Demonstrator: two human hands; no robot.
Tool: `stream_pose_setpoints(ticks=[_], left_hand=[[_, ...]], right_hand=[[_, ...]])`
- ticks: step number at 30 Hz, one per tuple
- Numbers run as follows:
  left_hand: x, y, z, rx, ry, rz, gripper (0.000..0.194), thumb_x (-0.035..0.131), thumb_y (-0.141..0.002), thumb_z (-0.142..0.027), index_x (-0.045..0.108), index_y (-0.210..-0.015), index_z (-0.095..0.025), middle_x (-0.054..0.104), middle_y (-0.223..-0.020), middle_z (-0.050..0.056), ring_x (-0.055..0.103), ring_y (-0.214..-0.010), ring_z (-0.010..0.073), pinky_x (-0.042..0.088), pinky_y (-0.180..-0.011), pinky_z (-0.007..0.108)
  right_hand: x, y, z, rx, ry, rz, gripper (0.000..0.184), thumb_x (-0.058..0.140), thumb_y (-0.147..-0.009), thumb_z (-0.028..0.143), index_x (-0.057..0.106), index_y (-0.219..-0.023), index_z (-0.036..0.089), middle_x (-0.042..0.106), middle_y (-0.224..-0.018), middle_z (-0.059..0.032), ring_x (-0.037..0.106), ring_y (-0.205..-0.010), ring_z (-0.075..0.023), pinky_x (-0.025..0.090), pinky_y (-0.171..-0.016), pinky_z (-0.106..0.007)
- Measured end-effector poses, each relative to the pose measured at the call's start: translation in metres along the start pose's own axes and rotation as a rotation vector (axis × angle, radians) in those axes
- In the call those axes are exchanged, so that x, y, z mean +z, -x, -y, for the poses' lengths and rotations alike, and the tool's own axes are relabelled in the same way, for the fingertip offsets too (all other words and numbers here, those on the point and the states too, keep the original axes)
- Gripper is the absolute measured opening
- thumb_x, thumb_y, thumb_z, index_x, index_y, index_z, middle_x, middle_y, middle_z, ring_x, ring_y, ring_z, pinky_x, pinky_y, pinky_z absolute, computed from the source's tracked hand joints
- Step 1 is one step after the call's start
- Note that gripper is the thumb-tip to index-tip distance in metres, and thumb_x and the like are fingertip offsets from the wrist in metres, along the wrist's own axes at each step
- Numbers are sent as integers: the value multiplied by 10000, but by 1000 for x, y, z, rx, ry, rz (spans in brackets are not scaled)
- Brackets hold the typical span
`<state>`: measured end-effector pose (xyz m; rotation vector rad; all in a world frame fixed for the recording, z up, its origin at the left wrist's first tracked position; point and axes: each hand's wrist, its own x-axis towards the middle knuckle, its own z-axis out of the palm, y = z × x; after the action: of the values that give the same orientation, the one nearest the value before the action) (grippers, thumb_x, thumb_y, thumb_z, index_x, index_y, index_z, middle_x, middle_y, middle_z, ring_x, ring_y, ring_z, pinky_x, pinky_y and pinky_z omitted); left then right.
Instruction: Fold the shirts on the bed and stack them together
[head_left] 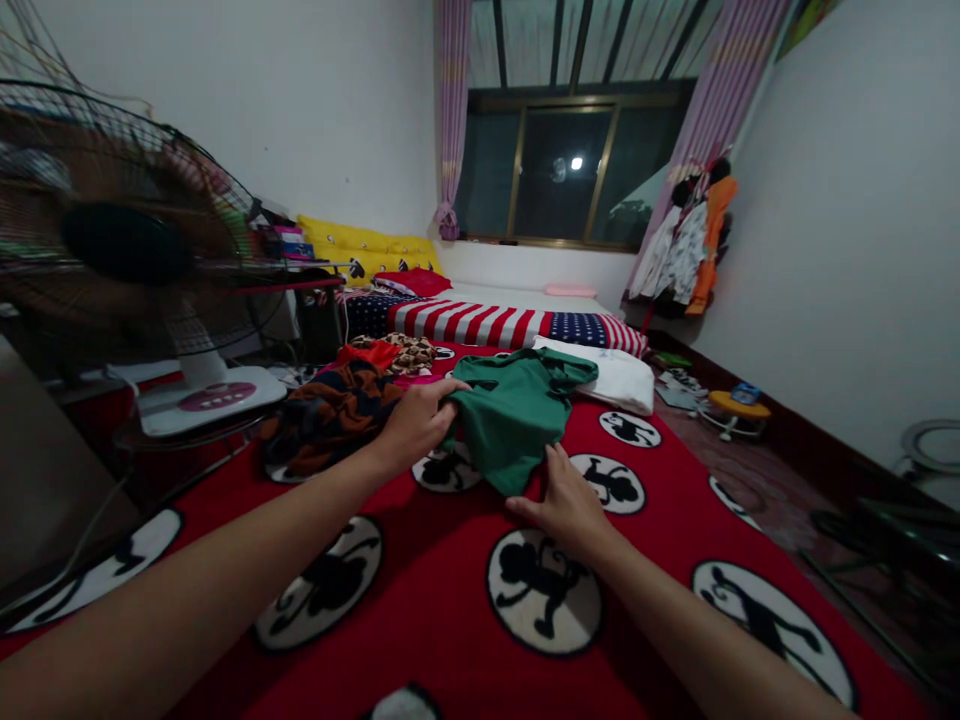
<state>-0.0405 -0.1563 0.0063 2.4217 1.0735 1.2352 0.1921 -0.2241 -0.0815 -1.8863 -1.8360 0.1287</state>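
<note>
A green garment (517, 410), perhaps a shirt, lies partly spread and creased on a red blanket (450, 610) with black monkey figures in white circles. My left hand (420, 422) is closed on the garment's left edge, thumb and fingers pinching the cloth. At the lower right edge is my right hand (568, 500), thumb spread away from the fingers and fingertips at the fabric. Just behind the garment rests a folded white cloth (626, 378). To the left lies a crumpled heap of brown and dark clothing (330, 415), with leopard-print cloth (409, 352) beyond it.
A running fan (124, 245) stands close on the left. Beyond the blanket is a bed with a stars-and-stripes cover (472, 322) and a yellow headboard cushion (367, 245). Clothes (690, 240) hang at the right wall, above a small stool (739, 405) on the floor.
</note>
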Motion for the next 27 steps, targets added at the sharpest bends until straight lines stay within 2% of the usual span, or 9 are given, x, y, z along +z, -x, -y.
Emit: stream_pose_setpoints(ticks=[3,6,8,12,14,17,21,24,27], left_hand=[[-8,-11,-10,29,17,-36,386,446,-793,-136,685,-1091,-188,719,-950,30,648,-882,187,466,-797,272],[-11,-10,-13,33,7,-27,378,448,-791,-136,692,-1073,-197,722,-939,22,649,-863,184,466,-769,265],[-13,-8,-10,14,19,-42,373,445,-789,-137,695,-1060,-195,721,-953,21,648,-871,184,468,-773,265],[-16,-9,-1,-37,63,-103,359,453,-779,-151,697,-1040,-186,715,-972,20,639,-901,196,475,-802,273],[-16,-11,3,-74,81,-116,348,459,-783,-170,697,-1037,-180,715,-960,23,640,-869,198,482,-788,277],[-14,-11,6,-113,96,-117,334,467,-790,-193,699,-1030,-175,716,-967,35,645,-884,205,484,-804,284],[-12,-3,10,-112,96,-92,335,464,-799,-216,700,-1034,-175,712,-1019,49,640,-963,218,471,-860,296],[-17,5,17,-135,34,-62,363,450,-789,-208,697,-1052,-173,720,-990,48,653,-899,220,482,-825,304],[-24,12,25,-145,-40,-44,374,451,-766,-186,702,-1043,-184,727,-975,39,657,-900,226,484,-806,301]], right_hand=[[10,-17,6,111,4,-59,847,647,-710,507,380,-1374,55,280,-1492,-271,356,-1339,-402,341,-1050,-503],[19,-32,4,143,-167,-158,657,614,-724,361,448,-1294,79,387,-1430,-253,394,-1319,-373,333,-1063,-501],[23,-38,1,179,-429,-215,582,610,-695,295,471,-1234,127,482,-1352,-205,445,-1287,-329,370,-1054,-471],[25,-40,5,400,-1218,-271,452,676,-607,219,500,-1023,232,631,-1108,-70,614,-1069,-241,537,-879,-370],[24,-39,11,467,-1414,-241,361,694,-581,175,499,-878,238,662,-931,-24,665,-900,-194,571,-771,-308],[22,-38,20,513,-1483,-167,321,702,-554,121,472,-753,226,653,-753,4,659,-687,-137,562,-636,-239],[18,-35,24,554,-1549,-60,312,724,-531,98,484,-695,210,617,-617,19,588,-515,-105,489,-473,-199],[6,-31,17,531,-1568,-64,280,738,-541,134,519,-700,205,604,-611,48,574,-526,-90,472,-473,-180],[-16,-29,3,501,-1565,-140,256,731,-551,183,546,-726,211,627,-666,62,598,-600,-89,487,-535,-179]])
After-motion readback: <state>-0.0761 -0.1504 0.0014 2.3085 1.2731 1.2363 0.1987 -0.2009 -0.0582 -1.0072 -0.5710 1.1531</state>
